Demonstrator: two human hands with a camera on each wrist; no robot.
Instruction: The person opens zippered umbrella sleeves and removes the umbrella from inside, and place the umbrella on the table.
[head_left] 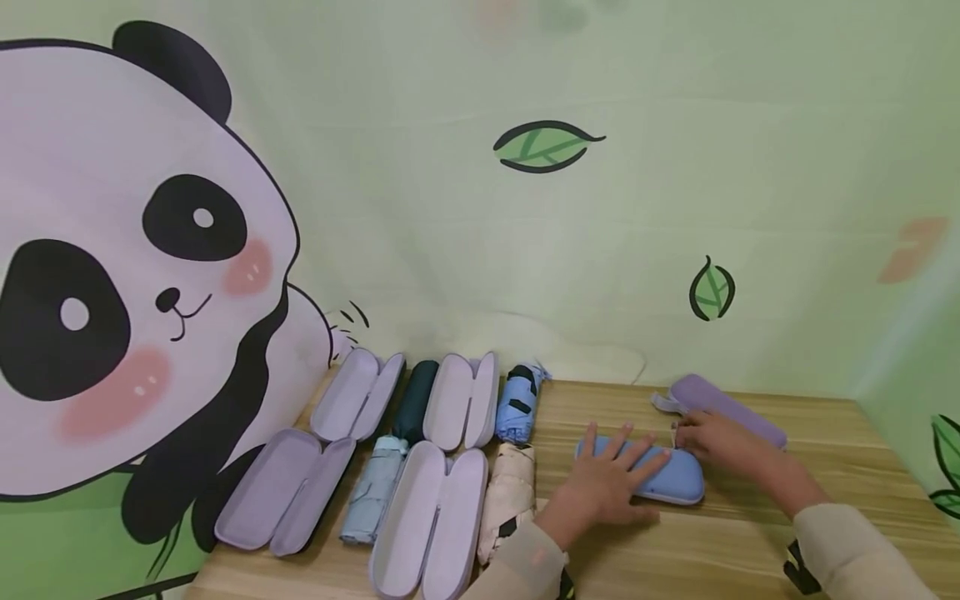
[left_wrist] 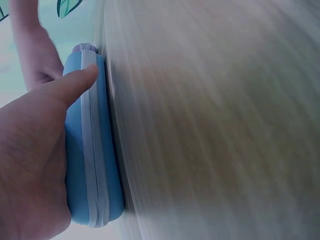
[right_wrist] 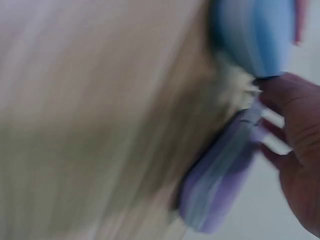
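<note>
A blue zip case (head_left: 678, 482) lies closed on the wooden table. Across its top my left hand (head_left: 600, 485) rests with fingers spread; the left wrist view has the thumb against the zipped side of the case (left_wrist: 89, 150). At the far right edge of the blue case, my right hand (head_left: 718, 443) pinches the small zip pull (head_left: 674, 435), its fingertips partly blurred in the right wrist view. Just behind the right hand lies a closed purple case (head_left: 738, 408) with a pale strap (head_left: 667, 404).
To the left, several open cases with lilac linings, such as the front one (head_left: 408, 517), lie among folded umbrellas: dark green (head_left: 416, 400), blue (head_left: 519, 404), light blue (head_left: 375, 492) and beige (head_left: 507, 496). A panda-printed cloth (head_left: 420, 208) hangs behind the table.
</note>
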